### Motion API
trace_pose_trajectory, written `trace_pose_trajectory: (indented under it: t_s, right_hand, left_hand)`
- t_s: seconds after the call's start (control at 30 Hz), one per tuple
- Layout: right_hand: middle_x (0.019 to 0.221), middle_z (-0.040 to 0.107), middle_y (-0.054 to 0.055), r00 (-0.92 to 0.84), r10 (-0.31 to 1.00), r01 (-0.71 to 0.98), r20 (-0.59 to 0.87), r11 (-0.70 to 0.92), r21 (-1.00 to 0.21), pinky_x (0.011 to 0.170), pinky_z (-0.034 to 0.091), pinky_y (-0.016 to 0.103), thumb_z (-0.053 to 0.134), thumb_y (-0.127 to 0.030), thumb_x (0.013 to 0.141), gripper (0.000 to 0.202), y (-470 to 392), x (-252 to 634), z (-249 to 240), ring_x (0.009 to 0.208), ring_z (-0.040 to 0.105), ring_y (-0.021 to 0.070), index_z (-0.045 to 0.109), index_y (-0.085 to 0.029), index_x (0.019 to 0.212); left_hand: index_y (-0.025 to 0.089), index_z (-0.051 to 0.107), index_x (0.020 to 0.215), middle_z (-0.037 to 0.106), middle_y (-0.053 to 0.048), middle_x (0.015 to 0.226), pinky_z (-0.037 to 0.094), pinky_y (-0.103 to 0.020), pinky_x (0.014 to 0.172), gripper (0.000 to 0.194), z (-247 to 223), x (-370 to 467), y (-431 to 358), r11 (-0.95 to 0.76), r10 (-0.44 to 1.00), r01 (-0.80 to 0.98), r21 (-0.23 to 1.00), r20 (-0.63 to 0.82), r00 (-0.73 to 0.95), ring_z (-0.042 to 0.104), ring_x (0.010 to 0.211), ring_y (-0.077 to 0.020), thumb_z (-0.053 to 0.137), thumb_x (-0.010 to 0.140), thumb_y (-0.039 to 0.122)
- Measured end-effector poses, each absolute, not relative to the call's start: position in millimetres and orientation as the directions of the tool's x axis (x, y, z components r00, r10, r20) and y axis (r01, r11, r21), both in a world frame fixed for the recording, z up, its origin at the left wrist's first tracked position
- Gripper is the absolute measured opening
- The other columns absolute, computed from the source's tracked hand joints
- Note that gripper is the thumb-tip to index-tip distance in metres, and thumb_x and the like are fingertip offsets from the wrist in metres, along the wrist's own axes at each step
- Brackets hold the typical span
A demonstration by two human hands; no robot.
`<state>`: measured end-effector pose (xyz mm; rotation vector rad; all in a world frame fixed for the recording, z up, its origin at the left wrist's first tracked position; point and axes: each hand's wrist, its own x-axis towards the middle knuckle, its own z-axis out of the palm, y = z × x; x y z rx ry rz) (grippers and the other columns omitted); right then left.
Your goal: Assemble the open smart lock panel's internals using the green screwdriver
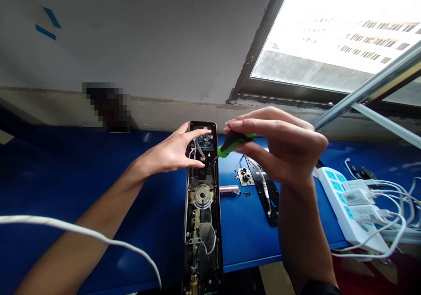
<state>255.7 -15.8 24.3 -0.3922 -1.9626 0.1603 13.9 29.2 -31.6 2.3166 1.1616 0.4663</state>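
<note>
A long black housing (203,218) with a circuit board, a round metal part and wires inside extends from the lower edge up to the middle of the view. My left hand (173,150) lies over its upper part, fingers spread across the frame near the circuit board (203,143). Over the housing's right side, my right hand (279,141) grips a green and black screwdriver (230,145) between thumb and fingers. The screwdriver's shaft points down and left to the inside of the housing, close to my left fingertips. Whether its tip touches a screw cannot be made out.
On the blue table (246,238), right of the housing, lie a small camera-like module (245,177), a pinkish cylinder (229,190), small screws and a black plate (267,194). A white power strip (353,214) with cables stands further right. A white cable crosses lower left.
</note>
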Motion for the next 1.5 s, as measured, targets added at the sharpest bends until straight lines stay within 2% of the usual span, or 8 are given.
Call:
trace_pose_trajectory:
  t_s: [0.1, 0.27, 0.5, 0.7, 0.9, 1.1, 1.33, 1.5]
  right_hand:
    - [0.093, 0.072, 0.006, -0.322, 0.340, 0.242, 0.884, 0.932, -0.271, 0.066, 0.063, 0.034, 0.089, -0.032, 0.078, 0.039, -16.5, 255.6, 25.1, 0.083, 0.069, 0.0188, 0.080, -0.024, 0.116]
    - [0.140, 0.069, 0.008, -0.454, 0.430, 0.190, 0.781, 0.902, -0.387, 0.099, 0.063, 0.049, 0.054, -0.015, 0.101, 0.044, -19.9, 256.0, 26.9, 0.119, 0.071, 0.0251, 0.063, -0.026, 0.142]
    - [0.090, 0.071, 0.004, -0.313, 0.357, 0.272, 0.880, 0.922, -0.277, 0.062, 0.060, 0.034, 0.090, -0.033, 0.077, 0.040, -15.9, 258.0, 24.0, 0.078, 0.067, 0.0173, 0.080, -0.026, 0.115]
    - [0.135, 0.072, 0.006, -0.461, 0.389, 0.173, 0.798, 0.921, -0.349, 0.097, 0.064, 0.045, 0.062, -0.019, 0.098, 0.044, -17.0, 256.4, 25.4, 0.116, 0.073, 0.0245, 0.065, -0.028, 0.141]
    - [0.091, 0.073, 0.003, -0.327, 0.349, 0.260, 0.878, 0.927, -0.271, 0.063, 0.062, 0.035, 0.092, -0.030, 0.075, 0.043, -15.8, 258.2, 24.7, 0.079, 0.069, 0.0179, 0.080, -0.030, 0.116]
    - [0.130, 0.074, 0.007, -0.444, 0.425, 0.198, 0.789, 0.905, -0.376, 0.090, 0.066, 0.045, 0.065, -0.018, 0.096, 0.043, -20.4, 257.0, 25.9, 0.111, 0.073, 0.0248, 0.067, -0.029, 0.137]
    - [0.096, 0.075, 0.004, -0.342, 0.368, 0.289, 0.864, 0.917, -0.276, 0.069, 0.064, 0.037, 0.086, -0.027, 0.081, 0.041, -14.4, 259.6, 23.5, 0.083, 0.070, 0.0194, 0.077, -0.029, 0.121]
    - [0.136, 0.072, 0.006, -0.437, 0.443, 0.202, 0.783, 0.896, -0.394, 0.093, 0.065, 0.048, 0.056, -0.017, 0.100, 0.042, -18.0, 257.9, 26.7, 0.117, 0.072, 0.0262, 0.066, -0.028, 0.139]
  left_hand:
    - [0.038, 0.039, 0.160, 0.034, -0.008, 0.166, 0.039, -0.050, 0.123, 0.098, -32.2, 13.4, 29.2, -0.498, 0.817, 0.647, 0.578, 0.061, 0.573, 0.032, 0.155, -0.0396, 0.083, 0.075, 0.058]
    - [0.036, 0.042, 0.158, 0.026, -0.008, 0.170, 0.035, -0.052, 0.126, 0.096, -33.5, 13.1, 29.7, -0.509, 0.821, 0.659, 0.554, 0.083, 0.565, 0.030, 0.156, -0.0408, 0.083, 0.074, 0.061]
    - [0.038, 0.042, 0.158, 0.022, -0.007, 0.172, 0.036, -0.051, 0.125, 0.097, -32.5, 14.0, 27.7, -0.472, 0.833, 0.665, 0.579, 0.046, 0.551, 0.028, 0.157, -0.0411, 0.084, 0.074, 0.060]
    - [0.034, 0.046, 0.156, 0.021, -0.009, 0.171, 0.038, -0.048, 0.125, 0.092, -33.1, 15.4, 27.5, -0.500, 0.830, 0.666, 0.554, 0.088, 0.551, 0.030, 0.156, -0.0390, 0.084, 0.075, 0.056]
    - [0.034, 0.041, 0.159, 0.019, -0.010, 0.172, 0.038, -0.049, 0.125, 0.097, -30.3, 16.3, 25.9, -0.461, 0.839, 0.676, 0.575, 0.033, 0.544, 0.028, 0.157, -0.0412, 0.084, 0.075, 0.054]
    - [0.036, 0.045, 0.157, 0.023, -0.006, 0.170, 0.036, -0.048, 0.126, 0.092, -34.4, 15.1, 27.8, -0.511, 0.823, 0.654, 0.559, 0.097, 0.560, 0.029, 0.157, -0.0394, 0.082, 0.076, 0.058]
    - [0.040, 0.043, 0.157, 0.016, -0.006, 0.173, 0.032, -0.051, 0.128, 0.095, -34.0, 15.5, 27.9, -0.449, 0.850, 0.695, 0.562, 0.029, 0.525, 0.024, 0.158, -0.0408, 0.085, 0.074, 0.058]
    - [0.037, 0.043, 0.158, 0.018, -0.008, 0.172, 0.032, -0.052, 0.128, 0.095, -33.9, 15.0, 27.6, -0.462, 0.851, 0.699, 0.547, 0.050, 0.523, 0.025, 0.158, -0.0419, 0.084, 0.075, 0.059]
